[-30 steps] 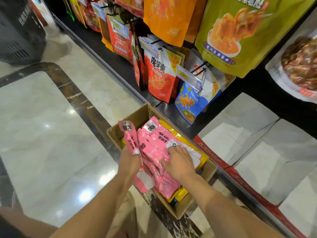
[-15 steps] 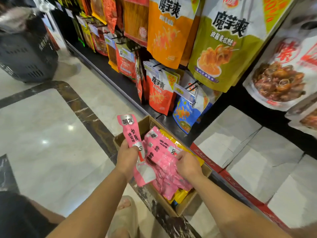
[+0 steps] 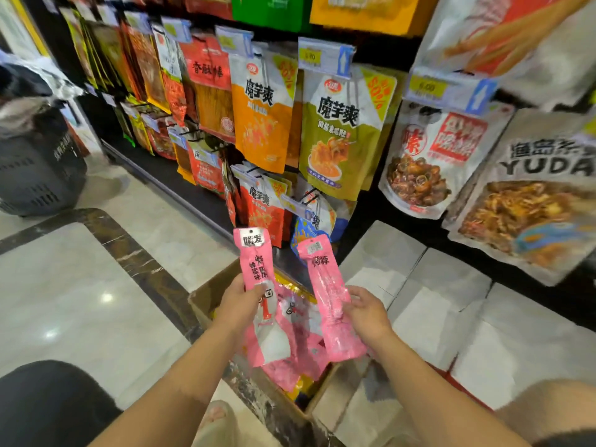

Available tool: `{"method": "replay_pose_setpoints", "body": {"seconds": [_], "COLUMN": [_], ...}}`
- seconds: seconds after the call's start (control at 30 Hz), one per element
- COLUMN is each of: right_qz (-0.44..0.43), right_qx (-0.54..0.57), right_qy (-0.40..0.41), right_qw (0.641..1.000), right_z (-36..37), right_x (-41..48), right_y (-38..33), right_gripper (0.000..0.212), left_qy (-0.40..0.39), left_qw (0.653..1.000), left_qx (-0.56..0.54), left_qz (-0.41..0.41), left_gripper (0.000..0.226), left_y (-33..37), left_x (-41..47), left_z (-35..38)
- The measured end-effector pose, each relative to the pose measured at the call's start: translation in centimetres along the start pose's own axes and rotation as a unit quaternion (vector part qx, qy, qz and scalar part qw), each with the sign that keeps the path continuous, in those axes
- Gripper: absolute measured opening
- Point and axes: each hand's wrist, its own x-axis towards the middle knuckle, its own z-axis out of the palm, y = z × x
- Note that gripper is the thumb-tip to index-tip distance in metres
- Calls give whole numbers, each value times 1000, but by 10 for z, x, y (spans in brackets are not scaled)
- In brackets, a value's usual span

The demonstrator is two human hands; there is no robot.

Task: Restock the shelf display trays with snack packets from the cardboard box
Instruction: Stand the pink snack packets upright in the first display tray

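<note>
We see each hand grip one long pink packet upright over the open cardboard box (image 3: 206,301) of pink packets on the marble floor (image 3: 80,301), the left hand (image 3: 240,304) and right hand (image 3: 367,312) apart, before hanging snack bags (image 3: 342,137).

Worn on the head, looking forward and down along both forearms (image 3: 180,379). Wide-angled, bowing the edges. Near the left hand (image 3: 240,304) and right hand (image 3: 367,312) at mid-frame, above the cardboard box (image 3: 209,293) on the floor (image 3: 80,285); facing the hanging bags (image 3: 342,140) obliquely, close by.
</note>
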Motion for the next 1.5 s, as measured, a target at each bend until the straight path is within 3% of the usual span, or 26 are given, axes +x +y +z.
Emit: {"method": "replay_pose_setpoints", "body": {"seconds": [0.13, 0.33, 0.4, 0.47, 0.63, 0.77, 0.97, 1.03, 1.1, 1.2, 1.3, 1.37, 1.43, 1.5], "right_qz": [12, 47, 66, 79, 106, 160, 140, 148, 131, 93, 103, 111, 97, 102], "right_qx": [50, 133, 164, 235, 323, 425, 463, 481, 467, 409, 382, 365, 328, 296], "right_qy": [-8, 44, 56, 41, 26, 23, 16, 21, 35, 89, 139, 160, 162, 161], "right_qw": [999, 989, 983, 968, 940, 890, 875, 864, 874, 903, 908, 910, 926, 936], "right_z": [-27, -41, -47, -53, -73, -91, -111, -113, -116, -125, -126, -130, -139, -147], "right_x": [-7, -1, 2, 6, 22, 46, 70, 83, 91, 98, 110, 115, 113, 115], "right_y": [2, 8, 12, 16, 30, 41, 54, 58, 65, 77, 99, 102, 104, 103], "right_gripper": [36, 44, 34, 22, 48, 31, 28, 39, 45, 36, 31, 46, 37, 50], "left_qy": [-27, -78, -92, -120, -146, -181, -200, -216, -225, -212, -222, -226, -229, -230], "left_qw": [999, 996, 994, 990, 986, 980, 970, 964, 960, 958, 957, 954, 949, 945], "left_qx": [-6, 29, 46, 67, 77, 88, 137, 153, 163, 189, 186, 195, 216, 233], "left_qz": [36, 39, 25, 23, 3, -14, 9, 19, 24, 25, -19, -20, -18, -18], "left_gripper": [22, 26, 24, 21, 25, 32, 17, 16, 19, 24, 25, 25, 25, 22], "left_y": [15, 1, 0, 1, 4, 1, -18, -26, -35, -50, -68, -83, -95, -105], "left_x": [-7, 10, 23, 35, 67, 100, 146, 159, 172, 186, 196, 204, 206, 206], "left_z": [27, 53, 63, 79, 120, 154, 218, 240, 261, 290, 310, 319, 323, 325]}}
